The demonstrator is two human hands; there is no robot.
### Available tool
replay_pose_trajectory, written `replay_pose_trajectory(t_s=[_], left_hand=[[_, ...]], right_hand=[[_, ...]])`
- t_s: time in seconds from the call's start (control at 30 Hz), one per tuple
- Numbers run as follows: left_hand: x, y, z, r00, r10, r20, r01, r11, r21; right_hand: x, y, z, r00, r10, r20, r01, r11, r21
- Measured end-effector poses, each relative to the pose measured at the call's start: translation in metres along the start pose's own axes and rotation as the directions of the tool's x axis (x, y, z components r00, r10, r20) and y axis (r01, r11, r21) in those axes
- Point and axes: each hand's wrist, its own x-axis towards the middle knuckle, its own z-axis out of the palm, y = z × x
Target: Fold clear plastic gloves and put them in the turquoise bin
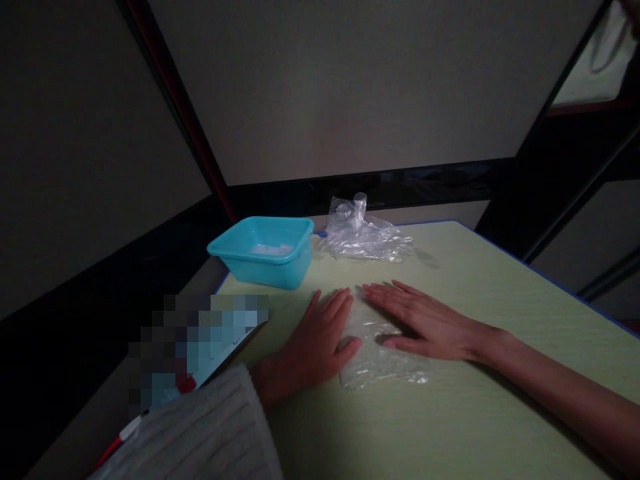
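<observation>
Head view: everything is lying or standing around one landmark, the turquoise tub, with two bare hands working close in front.
Turquoise tub: it's standing on the pale table, something whitish lying inside, too indistinct to name.
Flat clear plastic: it's lying wrinkled on the tabletop, nearer the wearer than the tub and to its right, between and partly under the hands.
Left hand: it's resting palm down on the tub's side of that sheet, fingers stretching out straight, thumb spreading wide over the plastic, gripping nothing.
Right hand: it's lying palm down across the sheet's other side, farther from the tub, fingers extending flat, thumb standing apart, gripping nothing.
Crumpled clear plastic: it's sitting heaped just right of the tub.
Pixelated item: it's lying left of and nearer than the tub, its nature hidden.
Ribbed sleeve: it's covering the left forearm, nearer than the tub.
</observation>
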Motion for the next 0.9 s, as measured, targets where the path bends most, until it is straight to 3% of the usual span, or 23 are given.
replay_pose_trajectory(t_s=[0.27,0.7,0.9], left_hand=[[0.000,0.005,-0.009,0.979,0.017,0.201,-0.018,1.000,0.005],[0.000,0.002,-0.014,0.965,0.001,0.261,-0.012,0.999,0.041],[0.001,0.001,-0.013,0.968,0.018,0.252,-0.026,0.999,0.025]], right_hand=[[-0.004,-0.001,0.002,0.982,0.048,0.185,-0.055,0.998,0.033],[-0.011,0.012,-0.004,0.944,0.070,0.324,-0.110,0.988,0.108],[-0.017,0.019,-0.006,0.942,0.079,0.325,-0.135,0.979,0.154]])
